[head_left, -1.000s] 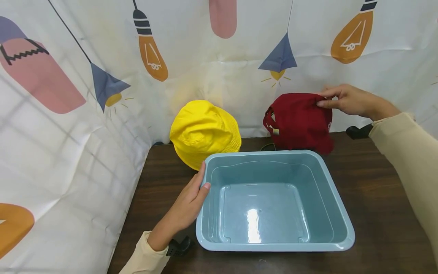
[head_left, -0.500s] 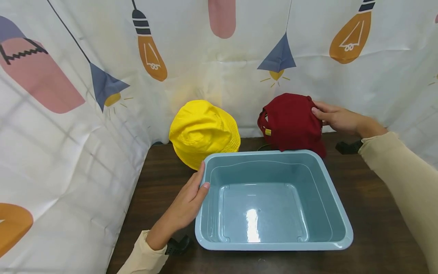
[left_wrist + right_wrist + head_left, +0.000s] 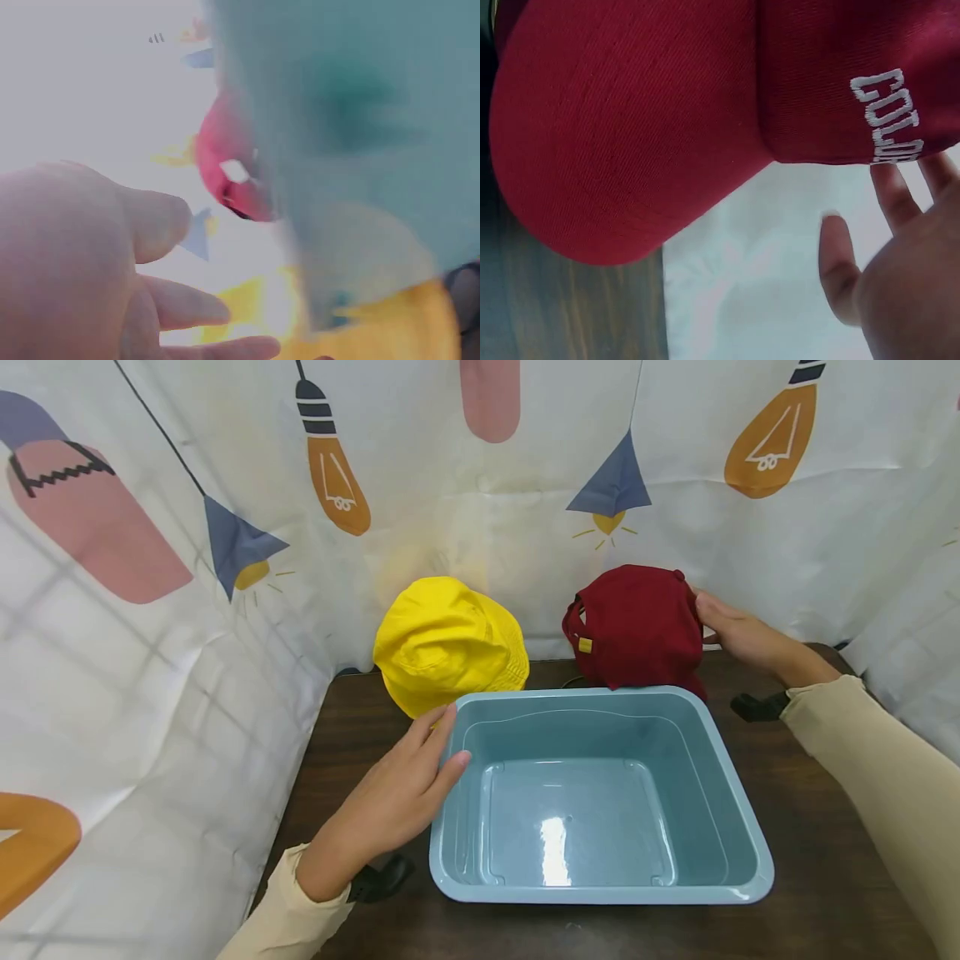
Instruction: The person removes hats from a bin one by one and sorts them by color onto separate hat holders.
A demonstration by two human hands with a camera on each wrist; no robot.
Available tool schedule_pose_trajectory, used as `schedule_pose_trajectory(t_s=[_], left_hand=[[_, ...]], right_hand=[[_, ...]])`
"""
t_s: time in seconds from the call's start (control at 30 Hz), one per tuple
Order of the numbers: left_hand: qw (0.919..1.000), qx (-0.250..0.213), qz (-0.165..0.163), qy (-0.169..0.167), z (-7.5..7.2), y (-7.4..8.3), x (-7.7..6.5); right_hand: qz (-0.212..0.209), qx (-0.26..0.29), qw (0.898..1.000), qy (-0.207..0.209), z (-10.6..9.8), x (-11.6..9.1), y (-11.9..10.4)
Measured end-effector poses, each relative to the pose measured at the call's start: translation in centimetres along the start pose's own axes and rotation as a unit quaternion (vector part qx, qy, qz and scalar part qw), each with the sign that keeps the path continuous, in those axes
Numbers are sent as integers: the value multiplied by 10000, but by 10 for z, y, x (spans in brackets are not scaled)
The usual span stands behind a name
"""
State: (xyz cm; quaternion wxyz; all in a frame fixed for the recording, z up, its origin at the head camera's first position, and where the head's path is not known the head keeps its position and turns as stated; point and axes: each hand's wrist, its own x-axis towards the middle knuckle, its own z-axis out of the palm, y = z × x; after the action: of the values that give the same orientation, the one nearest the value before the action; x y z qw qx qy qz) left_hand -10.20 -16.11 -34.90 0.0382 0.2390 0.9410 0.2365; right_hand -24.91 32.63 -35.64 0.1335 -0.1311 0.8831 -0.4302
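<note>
A light blue plastic basin (image 3: pixel 570 822) stands on the dark wooden table, with nothing inside it. My left hand (image 3: pixel 393 789) is at the basin's left rim with fingers extended; the left wrist view shows a gap between hand and basin. Behind the basin's right part lies a dark red baseball cap (image 3: pixel 637 627), its brim (image 3: pixel 622 142) and white embroidered letters visible in the right wrist view. My right hand (image 3: pixel 738 631) is at the cap's right side. Its fingertips touch the cap's edge while the thumb (image 3: pixel 836 259) stays apart from the fabric.
A yellow bucket hat (image 3: pixel 450 643) sits behind the basin's left corner, close to my left fingertips. A white printed cloth (image 3: pixel 495 535) hangs behind and to the left of the table (image 3: pixel 840 827).
My right hand has gone from pinching the cap's top to touching its side, moving down and left; the cap shifted slightly left. My left hand has loosened from the basin's rim.
</note>
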Motion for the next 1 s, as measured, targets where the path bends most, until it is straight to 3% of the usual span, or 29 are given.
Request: schedule_pose_trajectory(t_s=[0.1,0.23,0.37,0.5,0.63,0.77,0.87,1.0], left_hand=[[9968,706,275,259,-13,20,5],[9910,1102,623,435,-29,48,24],[9901,1029,879,379,-38,70,59],[9916,741,1008,332,-41,86,110],[9948,366,929,214,-38,98,162],[9980,148,615,-96,-25,106,202],[9978,201,529,-341,-14,107,222],[9963,335,462,-637,0,106,238]], right_hand=[[-154,-70,9991,394,0,-4,-2],[-395,-159,9928,1120,-2,-11,-4],[-657,-57,9843,1636,1,-17,2],[-910,74,9784,1853,11,-18,9],[-1185,139,9759,1827,23,-17,14],[-1344,93,9749,1771,33,-14,18],[-1258,71,9760,1774,38,-13,18],[-1112,143,9752,1910,44,-11,19]])
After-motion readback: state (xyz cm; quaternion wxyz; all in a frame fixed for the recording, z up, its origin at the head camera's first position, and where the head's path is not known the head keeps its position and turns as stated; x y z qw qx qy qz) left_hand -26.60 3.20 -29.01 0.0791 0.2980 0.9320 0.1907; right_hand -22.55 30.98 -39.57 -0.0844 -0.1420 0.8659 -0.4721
